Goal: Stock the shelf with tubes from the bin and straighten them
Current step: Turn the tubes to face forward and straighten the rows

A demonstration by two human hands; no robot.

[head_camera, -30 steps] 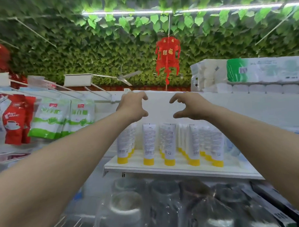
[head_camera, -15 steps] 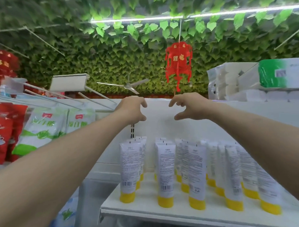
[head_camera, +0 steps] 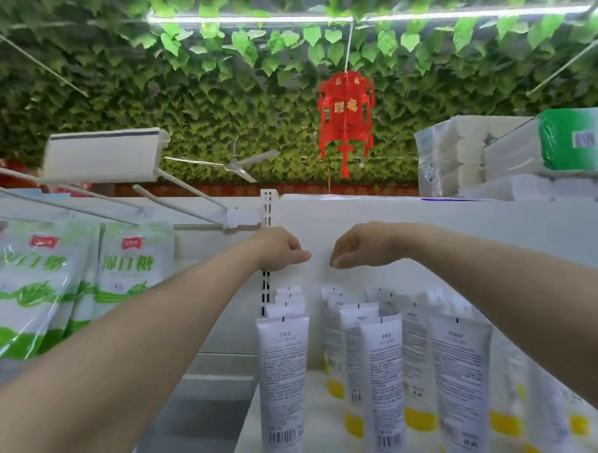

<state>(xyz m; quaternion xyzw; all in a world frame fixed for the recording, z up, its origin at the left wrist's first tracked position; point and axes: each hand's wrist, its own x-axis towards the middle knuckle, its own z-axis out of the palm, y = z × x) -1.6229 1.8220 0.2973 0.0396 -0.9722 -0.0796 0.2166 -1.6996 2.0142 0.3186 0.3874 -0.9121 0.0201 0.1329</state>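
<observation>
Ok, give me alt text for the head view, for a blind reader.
A person reaches forward, left grip and right grip curled, empty, close together above rows of upright white plastic tubes with yellow caps on a white shelf. Behind hangs a red paper lantern against green leaves.

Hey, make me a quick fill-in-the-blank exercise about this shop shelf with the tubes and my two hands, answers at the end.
1. The white plastic tubes stand upright on the white shelf on caps coloured ____.
2. The left hand and the right hand hover above the tubes, holding ____.
3. The paper lantern hanging below the leafy ceiling is coloured ____.
4. The green-and-white plastic bags hang on the ____ side of the tubes.

Missing words: yellow; nothing; red; left.
</observation>
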